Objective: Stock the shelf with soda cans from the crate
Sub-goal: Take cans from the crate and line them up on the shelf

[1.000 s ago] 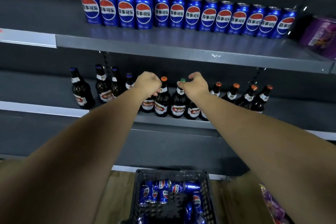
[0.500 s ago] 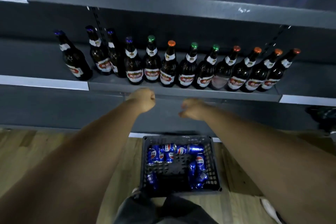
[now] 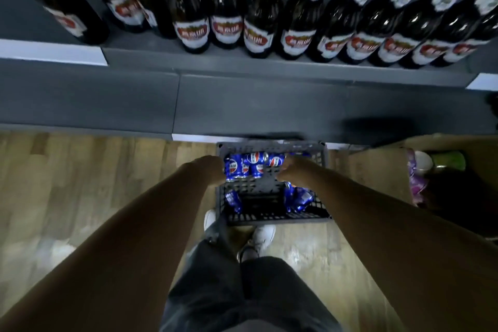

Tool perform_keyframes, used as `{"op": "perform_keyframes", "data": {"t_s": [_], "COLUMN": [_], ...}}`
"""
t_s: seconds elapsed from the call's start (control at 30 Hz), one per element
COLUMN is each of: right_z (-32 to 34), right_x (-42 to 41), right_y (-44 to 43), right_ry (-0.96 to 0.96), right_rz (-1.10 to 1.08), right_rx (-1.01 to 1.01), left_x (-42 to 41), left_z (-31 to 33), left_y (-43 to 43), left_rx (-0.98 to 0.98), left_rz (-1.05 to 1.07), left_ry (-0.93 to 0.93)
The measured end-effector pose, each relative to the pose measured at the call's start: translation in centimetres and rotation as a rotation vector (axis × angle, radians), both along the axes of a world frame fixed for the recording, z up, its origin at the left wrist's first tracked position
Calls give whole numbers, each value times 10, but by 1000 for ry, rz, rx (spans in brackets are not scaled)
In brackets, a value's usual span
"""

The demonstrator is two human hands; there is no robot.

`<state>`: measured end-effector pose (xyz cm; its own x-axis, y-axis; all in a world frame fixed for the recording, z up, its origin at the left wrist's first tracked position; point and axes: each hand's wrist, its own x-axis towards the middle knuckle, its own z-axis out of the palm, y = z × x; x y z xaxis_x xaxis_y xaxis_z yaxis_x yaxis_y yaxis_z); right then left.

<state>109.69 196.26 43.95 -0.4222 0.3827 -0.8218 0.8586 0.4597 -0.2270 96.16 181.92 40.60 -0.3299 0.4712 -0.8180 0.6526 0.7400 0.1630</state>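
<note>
A dark plastic crate (image 3: 277, 217) stands on the wooden floor against the base of the shelving. Several blue soda cans (image 3: 254, 163) lie in a cluster at its far end, and a few more cans (image 3: 299, 198) lie at its near right and near left. My left hand (image 3: 208, 170) is at the crate's left wall, right beside the far cluster. Over the right side of that cluster is my right hand (image 3: 292, 170). The fingers of both hands point down and away, so they are hidden. The upper shelf with the stocked cans is out of view.
A grey shelf (image 3: 242, 63) just above the crate carries a row of dark glass bottles (image 3: 192, 21). An open cardboard box (image 3: 377, 170) with purple packets sits to the right of the crate. My white shoes (image 3: 262, 236) stand at the crate's near edge.
The view has swung down from the shelves to the floor. Both hands have dropped from in front of the bottle shelf into the crate, onto the far cluster of cans.
</note>
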Motion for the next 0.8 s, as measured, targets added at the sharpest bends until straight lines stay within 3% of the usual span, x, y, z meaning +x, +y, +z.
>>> {"op": "perform_keyframes", "data": {"t_s": [0.3,0.53,0.8], "right_z": [-77,-132,-220], "right_x": [26,26,26], "right_y": [-29,-37,-65], "right_ry": [-72,-92,-106], "right_rz": [-279,-775,-628], "right_rx": [-204,-347,-367], "left_x": [33,46,49], "left_z": [-72,-128,-198], "left_y": [-24,-38,-31], "left_rx": [-79,-145,-125], "left_rz": [146,320,512], "left_ry": [-234,-282,-380]}}
